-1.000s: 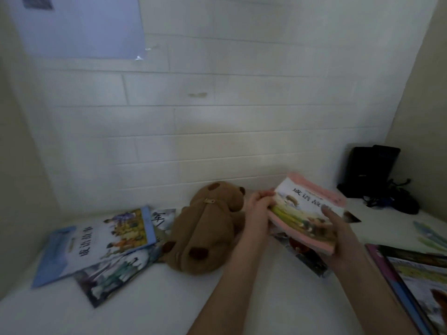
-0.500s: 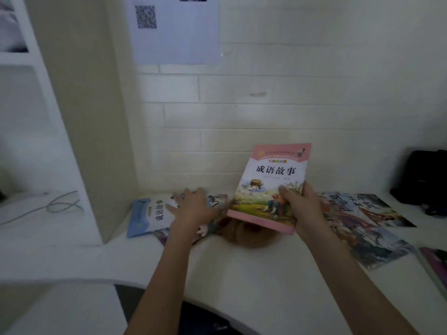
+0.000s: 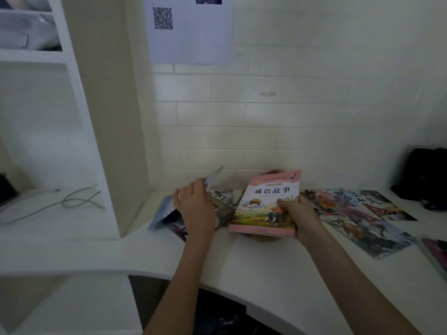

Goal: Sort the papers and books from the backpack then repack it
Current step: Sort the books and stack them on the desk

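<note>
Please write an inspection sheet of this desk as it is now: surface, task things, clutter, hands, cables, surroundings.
Surface: white desk, curved front edge.
Job's things: pink-covered storybook held above desk; blue-covered book lifted at left; illustrated picture books flat at right; brown plush backpack mostly hidden.
Clutter: black object far right.
Hands: left hand grips blue-covered book; right hand holds pink-covered storybook.
Cables: grey cable on left shelf.
Surroundings: white brick wall; paper sheet with QR code.

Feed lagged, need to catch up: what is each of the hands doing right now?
Left hand: lifting the edge of the blue-covered book, fingers curled round it.
Right hand: holding the pink storybook above the desk.
</note>
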`<state>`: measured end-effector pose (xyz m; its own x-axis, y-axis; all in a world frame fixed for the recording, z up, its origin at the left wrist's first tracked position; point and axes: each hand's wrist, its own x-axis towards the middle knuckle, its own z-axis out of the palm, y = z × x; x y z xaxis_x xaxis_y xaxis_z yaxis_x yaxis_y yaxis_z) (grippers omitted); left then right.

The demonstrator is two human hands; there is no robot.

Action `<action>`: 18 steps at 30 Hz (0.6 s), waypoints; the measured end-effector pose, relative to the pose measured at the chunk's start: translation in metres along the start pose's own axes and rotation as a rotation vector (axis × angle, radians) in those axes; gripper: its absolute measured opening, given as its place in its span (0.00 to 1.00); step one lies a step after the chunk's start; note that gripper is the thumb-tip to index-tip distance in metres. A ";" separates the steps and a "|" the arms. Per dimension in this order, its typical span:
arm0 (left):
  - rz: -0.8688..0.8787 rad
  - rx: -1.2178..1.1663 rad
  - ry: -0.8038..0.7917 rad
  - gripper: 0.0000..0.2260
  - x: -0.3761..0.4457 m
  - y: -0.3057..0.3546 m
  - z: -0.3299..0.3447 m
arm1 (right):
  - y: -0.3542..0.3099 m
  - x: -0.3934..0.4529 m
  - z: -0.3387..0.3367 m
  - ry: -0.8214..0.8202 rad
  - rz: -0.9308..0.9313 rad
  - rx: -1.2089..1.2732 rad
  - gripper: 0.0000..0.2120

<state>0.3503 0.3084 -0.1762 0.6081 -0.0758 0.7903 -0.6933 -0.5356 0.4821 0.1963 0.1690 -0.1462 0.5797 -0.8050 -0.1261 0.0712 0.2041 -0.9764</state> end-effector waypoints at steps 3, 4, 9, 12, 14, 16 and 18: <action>-0.079 -0.566 0.082 0.07 0.011 0.031 -0.020 | -0.004 -0.001 0.001 -0.036 0.054 0.029 0.14; -0.083 -0.697 -0.030 0.05 0.014 0.042 -0.023 | -0.006 -0.002 0.001 -0.052 0.085 0.034 0.13; -0.035 -0.936 -0.601 0.21 0.003 0.071 -0.012 | -0.015 -0.003 -0.024 -0.180 0.122 0.320 0.16; -0.012 -0.938 -0.801 0.23 -0.012 0.078 0.000 | -0.020 0.000 -0.059 -0.172 0.182 0.397 0.32; 0.041 -0.887 -0.925 0.19 -0.017 0.082 0.006 | -0.024 0.001 -0.078 -0.176 0.175 0.247 0.28; 0.037 -0.862 -0.958 0.19 -0.016 0.088 0.012 | -0.027 -0.001 -0.095 -0.153 0.130 0.111 0.15; -0.074 -0.932 -0.882 0.15 -0.014 0.102 0.015 | -0.028 0.001 -0.116 -0.111 0.047 0.076 0.19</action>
<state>0.2770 0.2419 -0.1442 0.4580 -0.7908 0.4060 -0.4368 0.1976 0.8776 0.1006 0.0975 -0.1391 0.6702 -0.7274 -0.1474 0.1004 0.2856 -0.9531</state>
